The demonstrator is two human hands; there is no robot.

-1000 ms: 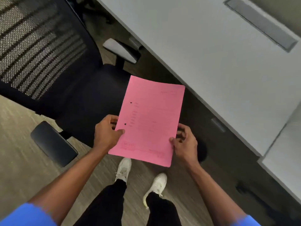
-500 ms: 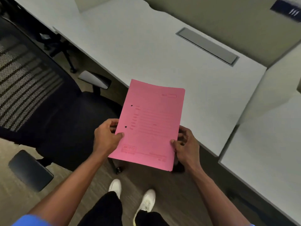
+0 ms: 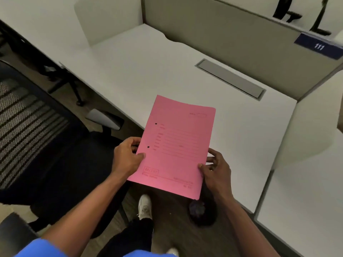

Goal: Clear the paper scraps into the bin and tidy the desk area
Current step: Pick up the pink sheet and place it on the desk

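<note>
A pink paper folder (image 3: 176, 145) with two punched holes and printed lines is held flat in front of me, its far half over the front edge of the white desk (image 3: 167, 71). My left hand (image 3: 127, 157) grips its left edge, thumb on top. My right hand (image 3: 216, 170) grips its right lower edge. Below the folder, on the floor under the desk edge, stands a small dark bin (image 3: 202, 212) with crumpled paper inside; the folder hides part of it.
A black mesh office chair (image 3: 37, 130) with a grey armrest (image 3: 105, 118) stands at my left. A grey cable hatch (image 3: 230, 78) lies in the desk. Partition panels (image 3: 222, 34) bound the desk behind and at right; a blue "111" label (image 3: 318, 46) is on the panel.
The view has tilted up and moved toward the desk. The folder, still held in both hands, now reaches over the desk's front edge; the bin has come into view below it.
</note>
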